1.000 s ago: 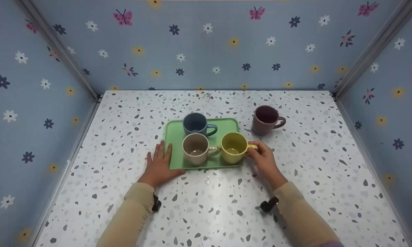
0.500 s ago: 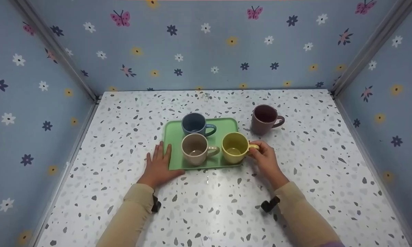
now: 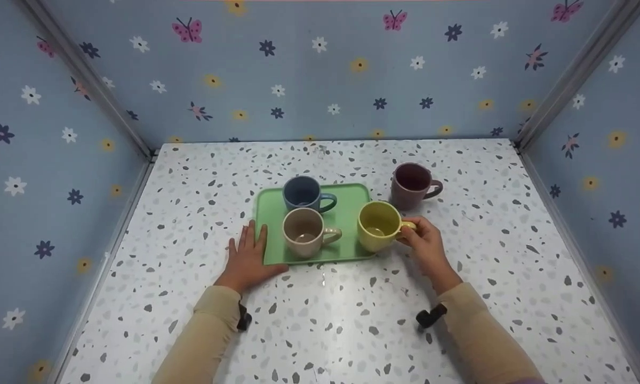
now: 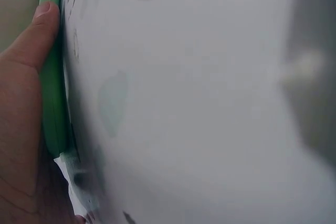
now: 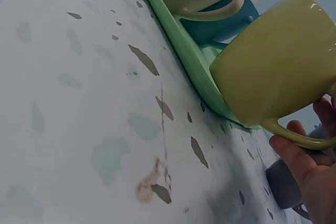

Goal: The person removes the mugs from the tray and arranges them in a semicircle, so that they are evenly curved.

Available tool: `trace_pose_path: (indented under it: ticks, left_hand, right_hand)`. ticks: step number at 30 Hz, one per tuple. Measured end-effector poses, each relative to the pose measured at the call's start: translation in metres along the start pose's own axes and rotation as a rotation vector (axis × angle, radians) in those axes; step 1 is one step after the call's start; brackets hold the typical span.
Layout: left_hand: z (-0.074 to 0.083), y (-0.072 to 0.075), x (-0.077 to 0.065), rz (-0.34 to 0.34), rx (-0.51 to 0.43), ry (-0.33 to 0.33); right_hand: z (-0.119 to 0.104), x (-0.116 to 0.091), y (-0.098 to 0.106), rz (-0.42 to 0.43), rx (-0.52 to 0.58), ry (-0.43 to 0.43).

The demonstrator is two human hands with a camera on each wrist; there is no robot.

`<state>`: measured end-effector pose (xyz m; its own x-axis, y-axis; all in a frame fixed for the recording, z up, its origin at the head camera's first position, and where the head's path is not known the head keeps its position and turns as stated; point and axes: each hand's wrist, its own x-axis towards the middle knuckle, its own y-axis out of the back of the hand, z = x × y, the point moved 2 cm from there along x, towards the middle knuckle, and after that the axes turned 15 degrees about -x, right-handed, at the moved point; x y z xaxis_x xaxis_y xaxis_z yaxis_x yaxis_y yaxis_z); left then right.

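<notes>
A yellow mug (image 3: 377,226) is at the right edge of the green tray (image 3: 346,197), partly past its rim. By its handle my right hand (image 3: 425,246) pinches it; the right wrist view shows the yellow mug (image 5: 278,61) tilted against the tray's corner, thumb and fingers around the handle. My left hand (image 3: 248,262) lies with spread, straight fingers at the tray's near left corner. In the left wrist view the thumb touches the green tray edge (image 4: 52,87). On the tray stand a beige mug (image 3: 303,234) in front and a blue mug (image 3: 302,193) behind, handles to the right.
A maroon mug (image 3: 412,185) stands on the speckled white table (image 3: 320,330), right of the tray and just behind the yellow mug. A blue flowered wall (image 3: 320,74) closes off the back, and similar panels stand at both sides.
My right hand has carried the yellow mug to the right, away from the beige mug and toward the tray's edge. The left hand, the tray and the other mugs have stayed in place.
</notes>
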<state>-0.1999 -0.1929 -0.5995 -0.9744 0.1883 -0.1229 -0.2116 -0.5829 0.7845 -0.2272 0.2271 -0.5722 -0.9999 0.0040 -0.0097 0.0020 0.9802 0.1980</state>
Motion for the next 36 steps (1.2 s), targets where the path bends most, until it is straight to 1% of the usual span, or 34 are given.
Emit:
trace_pose_path:
  ticks: [4,10,13,17,21,28,36]
  left_hand:
    - [0.001,0.0,0.001,0.007,-0.002,-0.013]
    - [0.0,0.0,0.004,0.006,0.01,-0.018]
    - [-0.001,0.0,0.004,0.003,0.007,-0.016]
    - [-0.002,-0.001,0.002,0.0,0.007,-0.004]
    - [0.0,-0.001,0.0,0.007,0.004,-0.014]
    - [-0.001,-0.002,-0.001,-0.005,0.015,-0.01]
    - [-0.001,0.0,-0.001,0.011,0.006,-0.018]
  right_hand:
    - [0.001,0.003,0.009,0.005,-0.006,-0.025]
    - [0.0,0.003,0.019,0.028,-0.005,-0.02]
    - [0.001,0.004,0.025,0.035,-0.014,-0.031]
    - [0.005,0.005,0.034,0.035,-0.051,-0.064]
    - [0.008,0.004,0.042,0.045,-0.081,-0.077]
    - [0.011,0.004,0.049,0.072,-0.051,-0.092]
    - [0.017,0.005,0.059,0.103,-0.056,-0.12]
